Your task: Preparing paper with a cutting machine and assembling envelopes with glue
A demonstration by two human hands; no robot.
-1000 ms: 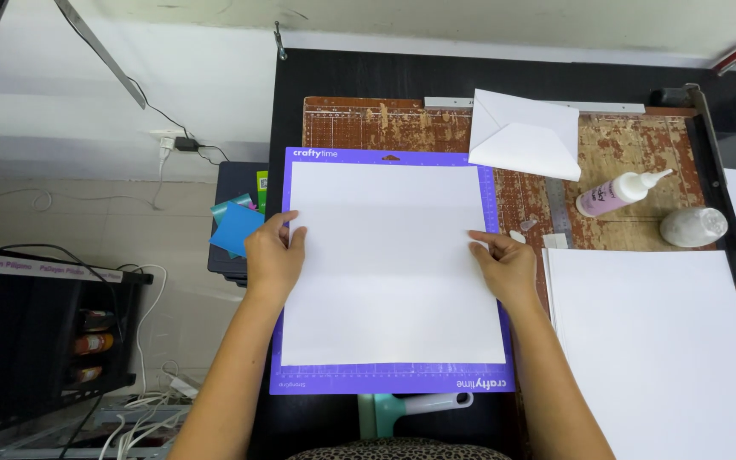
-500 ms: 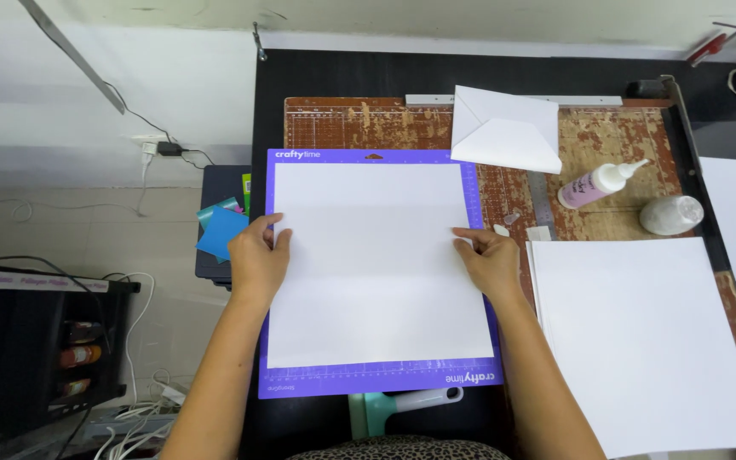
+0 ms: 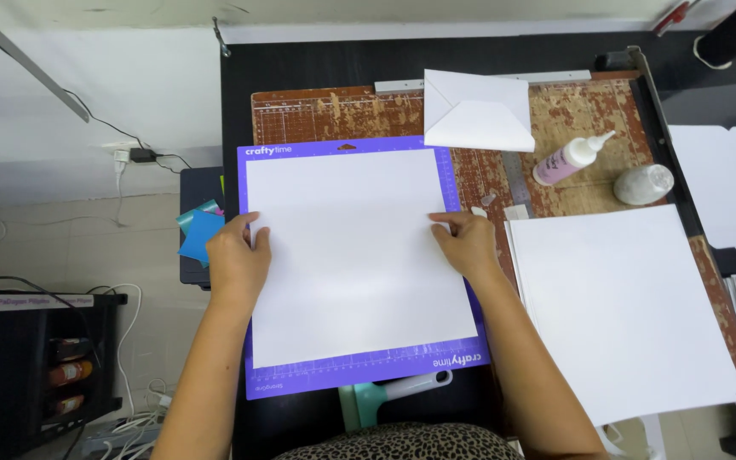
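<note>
- White paper sheet (image 3: pixel 355 255) lies flat on a purple cutting mat (image 3: pixel 359 375), squared to it, with a strip of mat showing along every edge.
- Left hand (image 3: pixel 238 260) rests palm down on the sheet's left edge, at 9 o'clock from the sheet's middle; its fingers lie loosely together and press on the paper, the thumb tip on the sheet, and it grips nothing.
- Right hand (image 3: pixel 468 245) rests on the sheet's right edge, at 3 o'clock from its middle; its fingers are bent and close together, with the fingertips pointing left onto the paper.
- Both forearms run down to the bottom of the view, toward 6 o'clock.
- Purple mat sits on a dark bench (image 3: pixel 317 68) and overlaps the near edge of a worn brown cutting board (image 3: pixel 334 115) at 12 o'clock.
- At 1 o'clock from the sheet, a folded white envelope (image 3: pixel 477 111) lies on the brown board.
- At 2 o'clock stand a small glue bottle (image 3: pixel 568 159), lying tilted, and beside it a round silvery lump (image 3: pixel 643 184).
- At 3 to 4 o'clock, just beside the right hand, a stack of white sheets (image 3: pixel 623 307) lies on the bench.
- At 6 o'clock, a teal-handled tool (image 3: pixel 385 396) pokes out from under the mat.
- At 9 o'clock, off the bench edge, lie blue paper scraps (image 3: pixel 199 234).
</note>
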